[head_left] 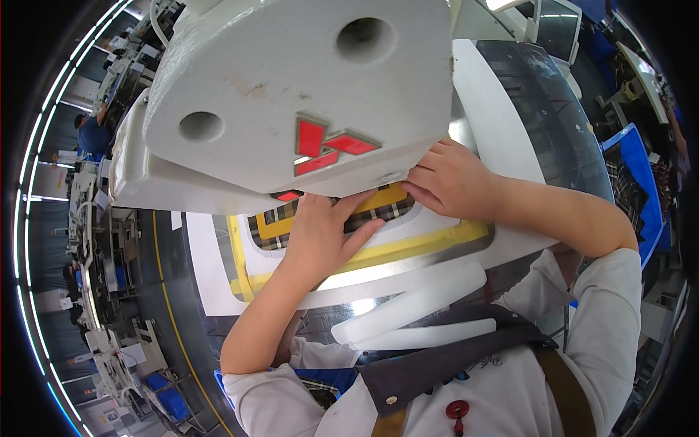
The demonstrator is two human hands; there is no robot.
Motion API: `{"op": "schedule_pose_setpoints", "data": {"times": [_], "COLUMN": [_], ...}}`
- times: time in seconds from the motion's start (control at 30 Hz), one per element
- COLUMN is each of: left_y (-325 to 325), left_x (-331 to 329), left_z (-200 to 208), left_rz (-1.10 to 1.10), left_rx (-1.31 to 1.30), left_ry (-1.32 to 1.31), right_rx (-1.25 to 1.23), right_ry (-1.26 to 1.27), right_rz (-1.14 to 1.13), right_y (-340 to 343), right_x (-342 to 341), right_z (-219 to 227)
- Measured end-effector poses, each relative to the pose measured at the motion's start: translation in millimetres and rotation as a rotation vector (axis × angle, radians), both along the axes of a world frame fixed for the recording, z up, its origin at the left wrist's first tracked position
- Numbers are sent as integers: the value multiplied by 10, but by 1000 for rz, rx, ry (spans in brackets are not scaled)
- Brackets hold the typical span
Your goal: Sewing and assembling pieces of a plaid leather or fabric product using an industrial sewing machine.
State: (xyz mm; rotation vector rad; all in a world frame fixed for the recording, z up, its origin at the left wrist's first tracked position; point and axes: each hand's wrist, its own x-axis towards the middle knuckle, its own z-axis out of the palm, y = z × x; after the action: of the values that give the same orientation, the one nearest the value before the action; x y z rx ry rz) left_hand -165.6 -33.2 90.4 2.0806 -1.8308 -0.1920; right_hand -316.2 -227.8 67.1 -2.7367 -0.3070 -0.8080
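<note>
A dark plaid fabric piece (273, 239) lies under the white machine head (240, 95), with a yellow frame-shaped template (275, 229) on top of it. My left hand (318, 231) rests on both, fingers stretched forward and thumb spread to the right; it is open. At the right end of the template is my right hand (455, 180), open with its fingers slightly bent and the thumb near the template's edge. The machine head hides some of its fingertips and the far part of the fabric. Yellow tape (408, 251) borders the white work plate (393, 231) beneath.
Two white padded strips (415, 302) lie at the table's near edge, before my body. A white sheet (510, 116) runs along the dark table (561, 109) at right. Beyond it stands a blue bin (637, 175) with plaid fabric. Another person (93, 135) is far left.
</note>
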Motion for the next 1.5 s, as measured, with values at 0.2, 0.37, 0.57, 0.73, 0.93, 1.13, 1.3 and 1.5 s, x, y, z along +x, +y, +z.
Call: {"op": "schedule_pose_setpoints", "data": {"times": [0.2,0.37,0.57,0.73,0.93,1.13,1.3,1.5], "left_y": [15,78,131,255,781,936,941,1175], "left_x": [85,103,138,-82,-623,-553,-606,-347], "left_z": [-40,-47,-80,45,-110,-141,39,353], "left_rz": [16,37,12,-168,-555,-492,-493,-475], "left_rx": [-33,-48,-52,-47,130,87,22,18], "left_ry": [-88,-65,-14,104,128,141,197,171], "right_rx": [87,77,166,66,-234,-357,-373,-302], "right_ry": [37,9,131,352,527,193,244,276], "right_rz": [-67,-106,-162,-144,-139,-101,-109,-177], "right_y": [-44,-10,29,90,239,233,274,285], "right_x": [53,98,43,0,106,86,105,-72], "right_z": [-11,-6,-27,203,260,52,142,260]}}
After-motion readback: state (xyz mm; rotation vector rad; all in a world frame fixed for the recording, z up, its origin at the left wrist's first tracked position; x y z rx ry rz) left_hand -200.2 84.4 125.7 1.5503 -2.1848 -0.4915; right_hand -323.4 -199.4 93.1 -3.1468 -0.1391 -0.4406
